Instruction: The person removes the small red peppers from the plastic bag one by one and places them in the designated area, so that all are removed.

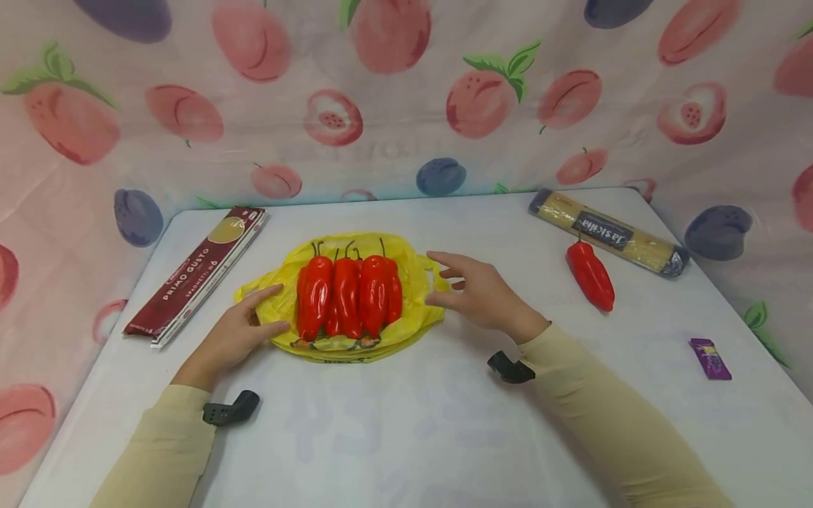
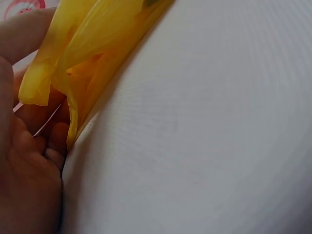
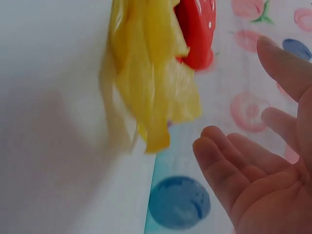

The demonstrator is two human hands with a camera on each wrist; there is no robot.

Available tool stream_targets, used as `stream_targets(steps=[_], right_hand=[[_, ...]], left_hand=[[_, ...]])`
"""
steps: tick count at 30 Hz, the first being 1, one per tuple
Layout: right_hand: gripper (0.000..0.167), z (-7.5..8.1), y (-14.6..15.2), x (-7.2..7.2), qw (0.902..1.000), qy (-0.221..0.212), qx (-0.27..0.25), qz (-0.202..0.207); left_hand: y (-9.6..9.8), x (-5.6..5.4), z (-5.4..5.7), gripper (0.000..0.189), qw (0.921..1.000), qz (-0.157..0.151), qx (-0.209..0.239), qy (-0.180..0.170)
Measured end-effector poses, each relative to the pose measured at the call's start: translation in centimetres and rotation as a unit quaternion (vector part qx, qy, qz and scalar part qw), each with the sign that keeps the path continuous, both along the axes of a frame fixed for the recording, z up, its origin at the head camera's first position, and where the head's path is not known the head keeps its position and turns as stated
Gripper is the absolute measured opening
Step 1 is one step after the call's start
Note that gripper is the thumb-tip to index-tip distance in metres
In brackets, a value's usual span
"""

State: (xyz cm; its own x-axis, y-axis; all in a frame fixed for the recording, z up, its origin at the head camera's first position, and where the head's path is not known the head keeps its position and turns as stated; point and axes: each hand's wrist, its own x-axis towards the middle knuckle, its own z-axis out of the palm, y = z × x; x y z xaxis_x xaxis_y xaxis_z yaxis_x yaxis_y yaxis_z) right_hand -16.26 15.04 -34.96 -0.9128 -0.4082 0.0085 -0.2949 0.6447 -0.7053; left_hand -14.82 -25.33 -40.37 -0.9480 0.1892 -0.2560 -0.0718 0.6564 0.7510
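Yellow bag on white table, spread beneath red peppers. I see left hand, fingers parted against its edge, probably steadying plastic; right hand just beside, fingers spread, pinching nothing.

Both arms angle inward and forward, the left arm toward the right and the right arm toward the left. The left grip has its thumb and index finger spread apart; the right grip hovers, palm inward, fingers gently bent and thumb apart.
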Motion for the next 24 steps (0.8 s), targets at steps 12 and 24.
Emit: stream_targets(steps=[12, 24], right_hand=[[0.071, -0.7, -3.7, -0.4, 0.9989, -0.030, -0.019, 0.030], [0.071, -1.4, -5.9, -0.6, 0.9977, -0.059, -0.019, 0.027]], left_hand=[[0.0, 0.1, 0.0, 0.083, 0.9999, 0.002, 0.014, 0.003], [-0.1, 0.1, 0.0, 0.083, 0.9999, -0.004, 0.015, 0.005]])
